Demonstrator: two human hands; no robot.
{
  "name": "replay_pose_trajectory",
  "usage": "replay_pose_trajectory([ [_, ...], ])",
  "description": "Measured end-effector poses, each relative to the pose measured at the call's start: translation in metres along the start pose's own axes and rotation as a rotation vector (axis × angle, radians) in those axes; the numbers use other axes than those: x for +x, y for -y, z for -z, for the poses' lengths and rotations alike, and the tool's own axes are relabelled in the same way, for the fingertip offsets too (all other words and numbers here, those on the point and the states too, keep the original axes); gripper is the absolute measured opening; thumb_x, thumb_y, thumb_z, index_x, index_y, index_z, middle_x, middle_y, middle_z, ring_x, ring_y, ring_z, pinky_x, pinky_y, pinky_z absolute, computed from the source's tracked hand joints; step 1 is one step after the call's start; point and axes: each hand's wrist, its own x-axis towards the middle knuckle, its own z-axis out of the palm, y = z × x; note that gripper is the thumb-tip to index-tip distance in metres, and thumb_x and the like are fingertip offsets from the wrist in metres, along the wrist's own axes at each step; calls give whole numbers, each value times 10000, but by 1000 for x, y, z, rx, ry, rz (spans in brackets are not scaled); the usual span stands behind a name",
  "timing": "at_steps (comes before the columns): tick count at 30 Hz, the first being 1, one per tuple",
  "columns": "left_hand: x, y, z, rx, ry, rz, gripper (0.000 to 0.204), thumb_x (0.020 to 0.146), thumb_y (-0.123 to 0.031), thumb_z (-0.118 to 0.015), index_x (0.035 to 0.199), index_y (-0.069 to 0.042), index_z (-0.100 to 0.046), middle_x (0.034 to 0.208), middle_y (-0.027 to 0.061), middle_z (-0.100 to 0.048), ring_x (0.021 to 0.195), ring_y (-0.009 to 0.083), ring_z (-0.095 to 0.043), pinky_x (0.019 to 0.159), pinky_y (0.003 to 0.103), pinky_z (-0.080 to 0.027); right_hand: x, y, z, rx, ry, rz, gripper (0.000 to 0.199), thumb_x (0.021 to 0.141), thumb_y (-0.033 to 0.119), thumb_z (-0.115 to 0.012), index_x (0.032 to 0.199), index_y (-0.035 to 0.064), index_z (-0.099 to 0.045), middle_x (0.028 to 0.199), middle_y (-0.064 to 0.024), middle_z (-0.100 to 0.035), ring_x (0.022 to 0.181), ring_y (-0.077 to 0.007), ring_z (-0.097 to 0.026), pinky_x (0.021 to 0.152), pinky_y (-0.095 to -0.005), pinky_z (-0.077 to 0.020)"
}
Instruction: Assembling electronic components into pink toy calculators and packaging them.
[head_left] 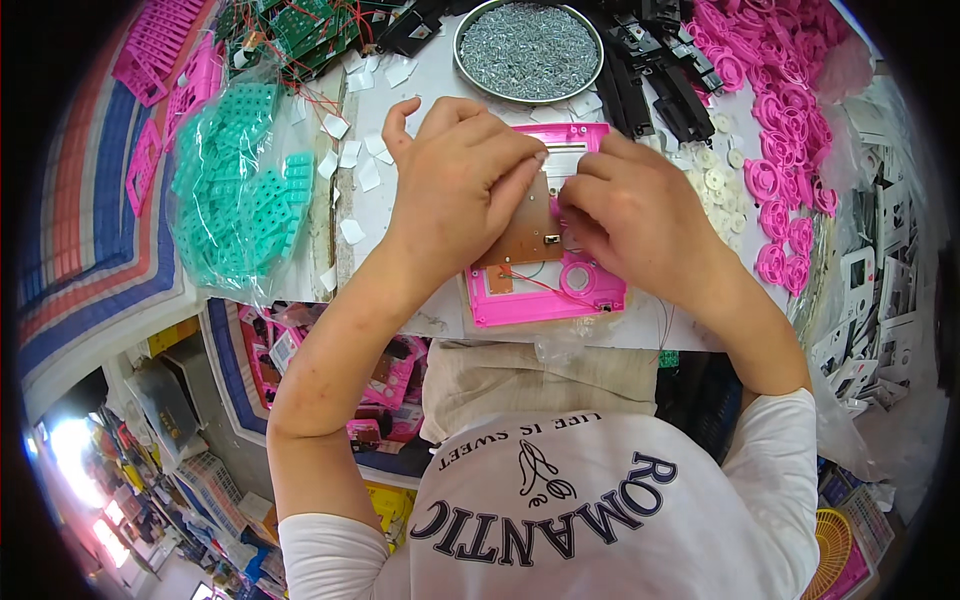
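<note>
A bag of teal parts [240, 190] sits at the left edge of the surface [372, 225], apparently kept clear of the work. The left hand [455, 175] covers part of the brown board [525, 228], perhaps steadying it; its thumb and index tips press together, though I cannot tell if anything is between them. The board lies over the open pink case [590, 300], which probably supports it, between the 2 hands. The screw tray [528, 50] stands beyond, likely for easy reach. The right hand [635, 210] curls at the board's right edge; its grip is hidden, so I cannot tell its state. Pink rings [785, 190] heap at far right.
</note>
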Motion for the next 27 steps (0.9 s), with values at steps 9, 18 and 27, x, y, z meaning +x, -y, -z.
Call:
replay_pose_trajectory([
  [9,-6,-7,2,-54,17,121,132,865,-133,-746,997,-148,-748,874,-19,-686,949,186,-623,1103,491,-261,-8,2,-2,59,-2,-24,114,767,128,-754,786,49,-674,797,-76,-634,831,-281,-601,757,-403,-510],
  [18,-13,-2,-1,-120,-58,127,100,787,-135,-785,867,-163,-732,785,-53,-689,917,170,-633,1086,562,-245,-7,2,-3,71,-70,-66,121,812,147,-746,848,54,-676,790,-94,-644,814,-301,-621,740,-414,-521],
  [27,-10,1,5,-176,88,108,56,825,-155,-739,879,-156,-722,845,-41,-692,982,186,-614,1089,564,-229,3,1,-16,94,-134,-146,123,868,168,-728,903,65,-672,768,-120,-662,773,-330,-642,686,-447,-521],
])
